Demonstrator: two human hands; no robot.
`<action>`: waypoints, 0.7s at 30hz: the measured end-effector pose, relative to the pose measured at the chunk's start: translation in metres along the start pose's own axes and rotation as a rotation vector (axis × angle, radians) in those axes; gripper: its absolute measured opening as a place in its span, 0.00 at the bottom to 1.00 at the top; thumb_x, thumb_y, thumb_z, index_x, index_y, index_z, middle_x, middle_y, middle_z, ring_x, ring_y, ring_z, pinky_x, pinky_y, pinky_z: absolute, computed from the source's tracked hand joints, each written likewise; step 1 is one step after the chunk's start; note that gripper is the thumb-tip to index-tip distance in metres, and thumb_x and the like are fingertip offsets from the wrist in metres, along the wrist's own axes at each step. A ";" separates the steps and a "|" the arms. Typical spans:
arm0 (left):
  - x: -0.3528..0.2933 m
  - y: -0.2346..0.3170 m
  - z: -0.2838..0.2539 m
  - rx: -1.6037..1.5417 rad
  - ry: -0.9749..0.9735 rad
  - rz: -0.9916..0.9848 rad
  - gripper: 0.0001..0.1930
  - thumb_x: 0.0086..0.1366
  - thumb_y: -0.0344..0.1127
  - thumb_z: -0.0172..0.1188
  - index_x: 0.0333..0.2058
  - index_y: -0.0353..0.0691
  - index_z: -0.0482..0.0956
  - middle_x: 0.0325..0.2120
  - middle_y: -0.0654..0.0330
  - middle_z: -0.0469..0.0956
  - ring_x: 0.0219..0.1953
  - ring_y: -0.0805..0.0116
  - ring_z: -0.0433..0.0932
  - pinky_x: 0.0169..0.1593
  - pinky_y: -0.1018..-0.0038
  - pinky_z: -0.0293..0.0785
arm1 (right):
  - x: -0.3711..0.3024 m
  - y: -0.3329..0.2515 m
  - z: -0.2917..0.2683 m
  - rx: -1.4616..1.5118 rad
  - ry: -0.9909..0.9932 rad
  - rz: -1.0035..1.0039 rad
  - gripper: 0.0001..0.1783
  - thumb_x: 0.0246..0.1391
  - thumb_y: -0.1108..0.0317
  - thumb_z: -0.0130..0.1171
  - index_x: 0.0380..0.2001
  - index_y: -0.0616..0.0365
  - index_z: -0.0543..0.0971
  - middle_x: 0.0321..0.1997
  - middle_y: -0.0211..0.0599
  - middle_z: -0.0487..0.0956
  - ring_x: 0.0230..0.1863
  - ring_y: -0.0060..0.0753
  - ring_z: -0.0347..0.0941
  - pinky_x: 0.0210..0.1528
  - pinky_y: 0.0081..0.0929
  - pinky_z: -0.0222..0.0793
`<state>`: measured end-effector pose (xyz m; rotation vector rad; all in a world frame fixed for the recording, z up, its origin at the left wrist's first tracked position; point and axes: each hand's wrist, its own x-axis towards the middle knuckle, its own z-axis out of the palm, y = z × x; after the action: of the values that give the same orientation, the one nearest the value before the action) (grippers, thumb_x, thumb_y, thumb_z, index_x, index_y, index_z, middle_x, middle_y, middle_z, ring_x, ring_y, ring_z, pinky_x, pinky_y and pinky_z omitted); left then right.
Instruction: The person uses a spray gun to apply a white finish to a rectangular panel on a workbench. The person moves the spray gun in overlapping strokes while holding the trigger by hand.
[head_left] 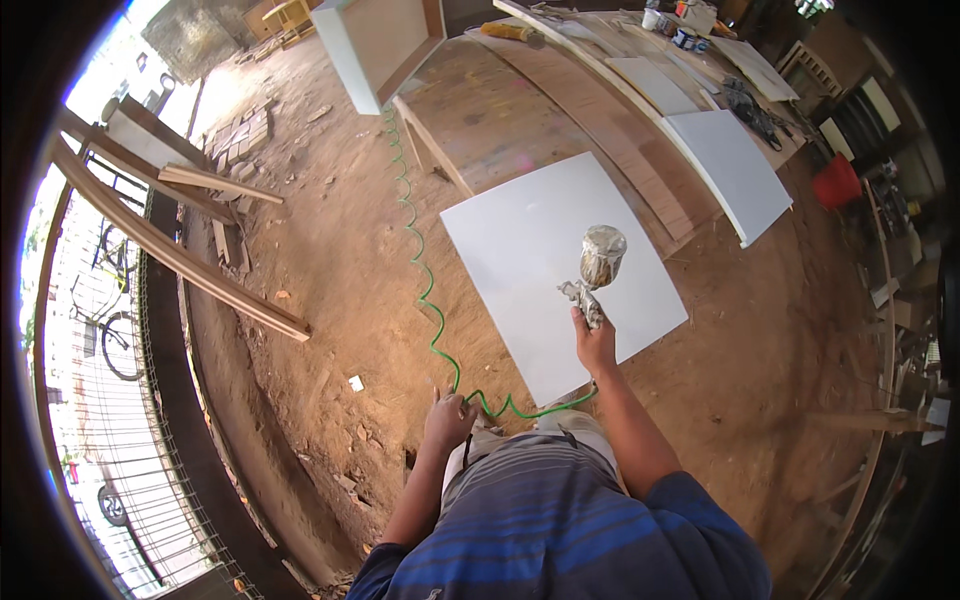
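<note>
My right hand (597, 347) is closed round the handle of a paint spray gun (604, 258), whose cup is smeared with pale paint. The gun is over a large white panel (530, 235) that rests on the near end of a wooden table. A coiled green air hose (433, 325) runs from the far side across the dirt floor to my left hand (449, 418), and on in front of my waist to the spray gun. The fingers of my left hand are wrapped round the hose.
Beyond the panel, the worn wooden table (460, 115) holds long boards and a second white panel (730, 165). A pale box-like cabinet (350, 60) stands at its far left. Timber beams (200, 260) lean on the left near a wire fence (130, 430). A red bucket (836, 182) is at the right.
</note>
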<state>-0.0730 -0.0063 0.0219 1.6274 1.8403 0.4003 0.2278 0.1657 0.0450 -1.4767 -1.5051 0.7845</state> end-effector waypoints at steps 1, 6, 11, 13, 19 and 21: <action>0.002 0.006 0.004 0.004 0.010 0.009 0.19 0.68 0.47 0.65 0.29 0.34 0.81 0.33 0.41 0.83 0.53 0.38 0.80 0.77 0.46 0.54 | 0.011 0.010 -0.008 -0.006 0.037 0.006 0.21 0.71 0.61 0.59 0.59 0.64 0.78 0.52 0.55 0.85 0.52 0.54 0.83 0.54 0.41 0.77; 0.012 0.040 0.018 -0.014 0.044 0.004 0.18 0.68 0.46 0.66 0.30 0.34 0.81 0.35 0.40 0.83 0.53 0.37 0.79 0.77 0.47 0.54 | 0.065 0.049 -0.058 -0.104 0.176 0.080 0.21 0.72 0.59 0.57 0.56 0.66 0.80 0.54 0.55 0.84 0.56 0.55 0.81 0.56 0.42 0.74; 0.019 0.077 0.028 -0.102 -0.039 -0.053 0.19 0.69 0.46 0.64 0.30 0.33 0.79 0.36 0.39 0.82 0.59 0.34 0.76 0.76 0.43 0.52 | 0.106 0.094 -0.099 -0.123 0.345 0.058 0.25 0.73 0.54 0.57 0.55 0.69 0.80 0.50 0.54 0.86 0.49 0.50 0.84 0.50 0.42 0.76; 0.021 0.083 0.032 -0.104 -0.036 -0.033 0.19 0.70 0.46 0.64 0.30 0.34 0.79 0.35 0.39 0.82 0.59 0.34 0.76 0.76 0.42 0.51 | 0.117 0.102 -0.112 -0.127 0.301 0.257 0.23 0.73 0.59 0.57 0.55 0.73 0.79 0.50 0.59 0.85 0.51 0.55 0.83 0.52 0.40 0.76; 0.015 0.066 0.034 -0.103 0.038 -0.005 0.18 0.70 0.46 0.63 0.29 0.35 0.78 0.32 0.42 0.81 0.59 0.34 0.75 0.76 0.39 0.50 | 0.104 0.052 -0.098 -0.097 0.190 0.401 0.22 0.73 0.59 0.57 0.54 0.71 0.80 0.50 0.57 0.86 0.50 0.53 0.83 0.53 0.39 0.76; 0.015 0.059 0.033 -0.097 0.025 -0.007 0.19 0.70 0.45 0.63 0.29 0.35 0.78 0.32 0.42 0.81 0.59 0.35 0.75 0.76 0.40 0.50 | 0.091 0.057 -0.083 -0.117 0.216 0.167 0.22 0.73 0.59 0.57 0.55 0.71 0.80 0.51 0.57 0.85 0.52 0.52 0.82 0.54 0.39 0.75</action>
<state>-0.0064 0.0131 0.0293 1.5570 1.8159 0.5009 0.3340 0.2499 0.0435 -1.7332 -1.2962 0.6184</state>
